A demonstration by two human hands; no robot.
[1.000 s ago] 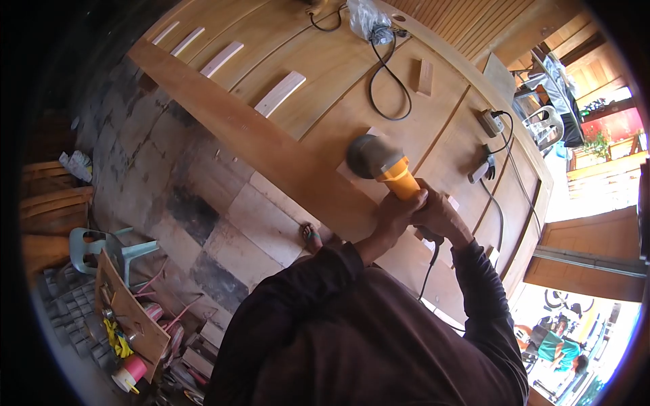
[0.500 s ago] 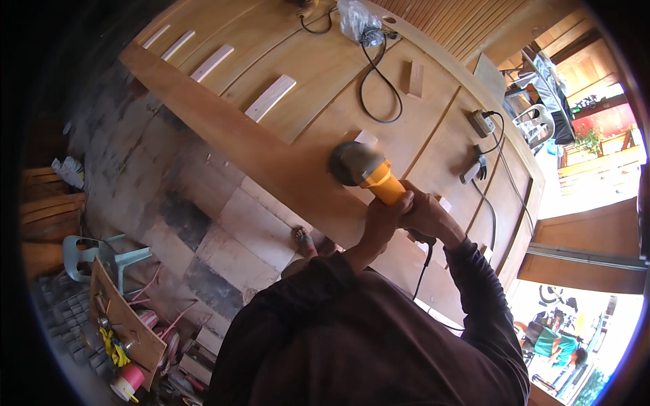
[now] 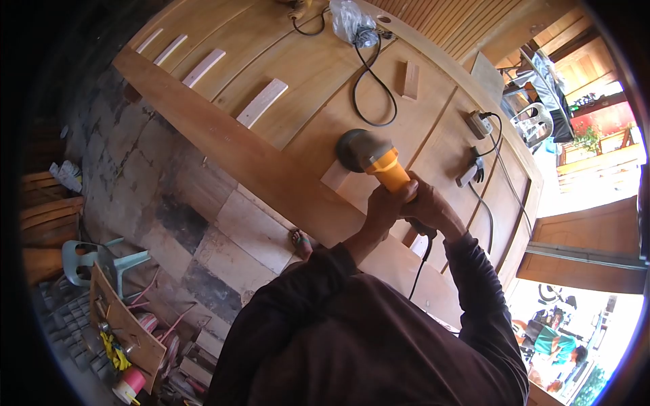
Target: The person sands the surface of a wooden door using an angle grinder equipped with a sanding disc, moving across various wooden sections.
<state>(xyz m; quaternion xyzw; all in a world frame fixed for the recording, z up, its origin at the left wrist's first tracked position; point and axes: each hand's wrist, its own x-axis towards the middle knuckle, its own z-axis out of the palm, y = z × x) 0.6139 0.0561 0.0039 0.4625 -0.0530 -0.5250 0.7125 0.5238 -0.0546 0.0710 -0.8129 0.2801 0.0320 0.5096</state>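
Both of my hands are wrapped round the body of a yellow angle grinder (image 3: 390,169), which points up and to the left. My left hand (image 3: 384,208) grips its near side, and my right hand (image 3: 433,208) closes round the rear end from the right. The round disc (image 3: 350,150) at its head looks dark and partly blurred. Beneath and beside the disc a small wooden block (image 3: 335,175) lies on the large wooden panel (image 3: 271,169); whether the disc touches the block or panel I cannot tell. A black cord (image 3: 421,267) hangs from the grinder's rear.
Several pale wood strips (image 3: 263,103) lie along the panel. A claw hammer (image 3: 468,174), a power outlet box (image 3: 479,124), a looped black cable (image 3: 357,95) and a plastic bag (image 3: 352,24) rest there too. A plastic chair (image 3: 108,264) stands on the tiled floor. A person (image 3: 556,345) is outside.
The grinder's disc has moved up and right across the block, uncovering the block's lower left part. Both hands keep their hold, and the view has shifted slightly.
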